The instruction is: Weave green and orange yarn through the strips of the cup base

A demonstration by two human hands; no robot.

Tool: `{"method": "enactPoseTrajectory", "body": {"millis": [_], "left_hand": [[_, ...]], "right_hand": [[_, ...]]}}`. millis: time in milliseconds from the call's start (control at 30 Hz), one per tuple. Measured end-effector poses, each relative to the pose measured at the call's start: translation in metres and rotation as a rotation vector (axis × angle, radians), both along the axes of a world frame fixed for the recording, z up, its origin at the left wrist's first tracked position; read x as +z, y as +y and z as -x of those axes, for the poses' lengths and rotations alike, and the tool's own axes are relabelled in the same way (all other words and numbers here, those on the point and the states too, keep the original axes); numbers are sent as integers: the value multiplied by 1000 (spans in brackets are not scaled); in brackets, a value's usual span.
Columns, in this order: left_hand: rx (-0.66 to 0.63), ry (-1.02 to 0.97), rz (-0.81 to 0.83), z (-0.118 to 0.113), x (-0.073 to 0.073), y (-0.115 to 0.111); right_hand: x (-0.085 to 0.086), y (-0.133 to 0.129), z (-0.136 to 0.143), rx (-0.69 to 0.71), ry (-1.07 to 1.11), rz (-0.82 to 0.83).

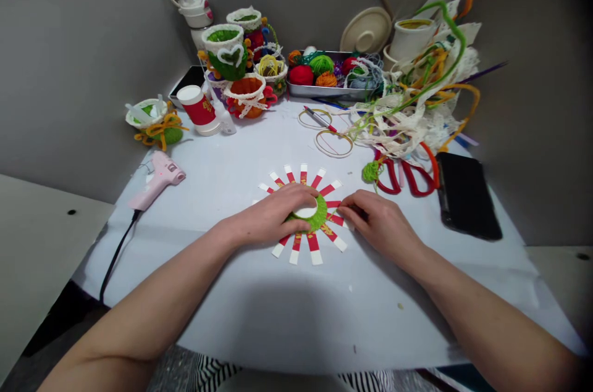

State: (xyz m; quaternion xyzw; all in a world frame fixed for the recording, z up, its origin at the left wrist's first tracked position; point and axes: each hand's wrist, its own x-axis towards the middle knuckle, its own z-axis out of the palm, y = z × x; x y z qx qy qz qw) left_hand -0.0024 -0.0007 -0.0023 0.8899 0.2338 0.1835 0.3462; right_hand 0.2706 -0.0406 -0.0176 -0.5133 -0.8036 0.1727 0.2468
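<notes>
A paper cup cut into red and white strips lies spread out like a sun on the white table. Green yarn rings its round white centre. My left hand rests over the left side of the ring, thumb below and fingers above, pressing on it. Just right of the ring, my right hand is closed in a pinch at the tips of the right-hand strips. A thin strand seems to run from the ring to its fingertips.
A pink glue gun lies at the left with its cord. Red scissors, a green yarn ball and a black phone are at the right. Behind stand decorated cups, a yarn tray and a lace heap.
</notes>
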Motion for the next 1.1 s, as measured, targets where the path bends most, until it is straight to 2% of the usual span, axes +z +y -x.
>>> {"method": "enactPoseTrajectory", "body": {"millis": [300,733,867,1000,1100], "left_hand": [[81,-7,69,2,2,1],[278,53,-19,-8,4,-7],[243,49,-23,-4,11,-9],[168,56,-26,3,19,-8],[83,41,-37,5,19,-6]], "right_hand": [[2,1,-1,14,9,43],[0,2,-2,21,9,68],[3,-1,-2,64,48,39],[10,-6,1,224,99,-12],[13,-10,4,299,106,-32]]}}
